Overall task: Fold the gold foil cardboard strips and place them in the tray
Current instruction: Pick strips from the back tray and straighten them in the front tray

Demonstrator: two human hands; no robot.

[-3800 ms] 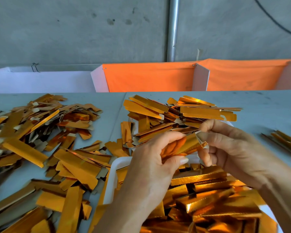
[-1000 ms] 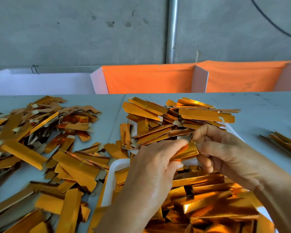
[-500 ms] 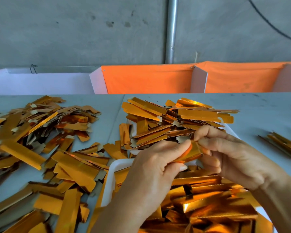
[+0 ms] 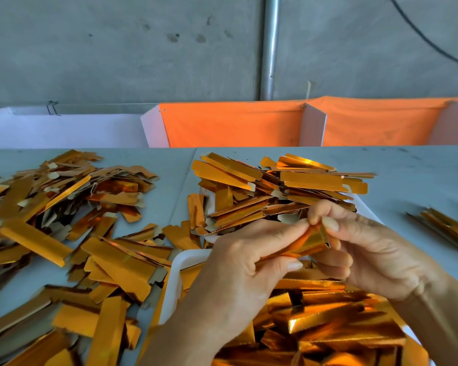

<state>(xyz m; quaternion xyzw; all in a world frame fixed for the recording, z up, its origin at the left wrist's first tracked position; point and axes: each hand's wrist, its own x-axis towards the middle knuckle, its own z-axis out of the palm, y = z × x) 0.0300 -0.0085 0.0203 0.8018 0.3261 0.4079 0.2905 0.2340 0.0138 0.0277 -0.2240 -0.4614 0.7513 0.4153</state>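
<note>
Above the white tray (image 4: 175,276), one gold foil strip (image 4: 306,243) is pinched by both hands (image 4: 238,262) (image 4: 368,252); squeezed crooked, it could crease wrong or slip.

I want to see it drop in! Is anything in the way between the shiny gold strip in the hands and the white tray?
Nothing visible blocks it. The left hand and right hand pinch the gold strip just above the white tray. The tray is already heaped with folded strips, so it would land on that pile.
</note>
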